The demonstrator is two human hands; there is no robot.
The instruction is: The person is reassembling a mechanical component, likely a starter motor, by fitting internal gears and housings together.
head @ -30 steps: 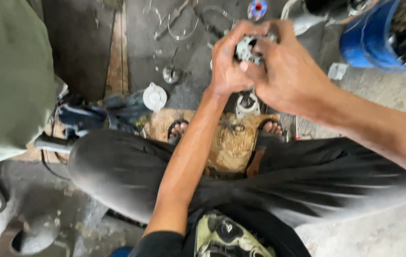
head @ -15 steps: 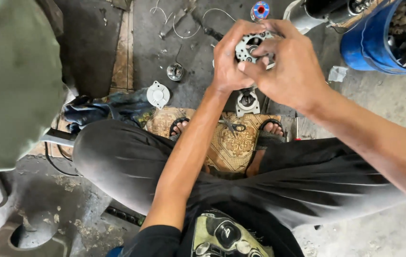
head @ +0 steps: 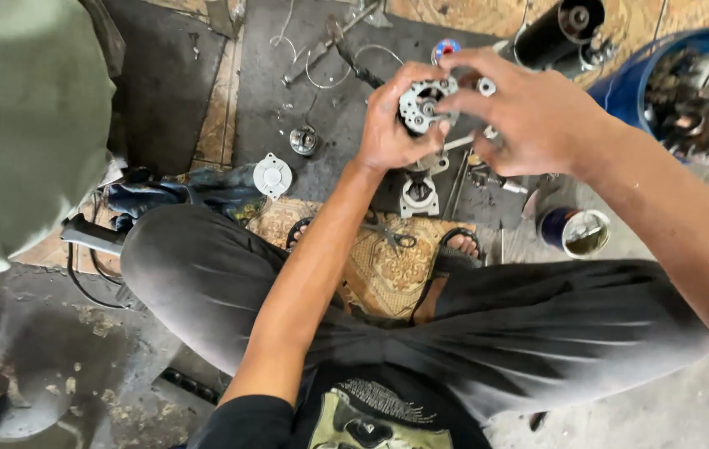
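Note:
My left hand (head: 392,129) grips a round grey metal plate with holes and small fittings (head: 419,104), held up in front of me. My right hand (head: 529,116) meets it from the right, its fingertips pinching the plate's rim and a small round metal piece (head: 486,86). Below the hands, a grey metal housing (head: 418,193) stands on the dark mat (head: 271,91). I sit cross-legged in grey trousers, sandalled feet on a patterned cloth (head: 375,266).
A white round cap (head: 273,175) and a small metal disc (head: 303,140) lie on the mat at left. A black cylinder (head: 558,33) and a blue bucket of metal parts (head: 679,91) stand at upper right, a small tin (head: 575,231) below them. Green fabric (head: 22,125) fills the left.
Both hands stay on the metal plate. My right fingers have shifted on its rim, and the view has moved a little so the tin at right now shows.

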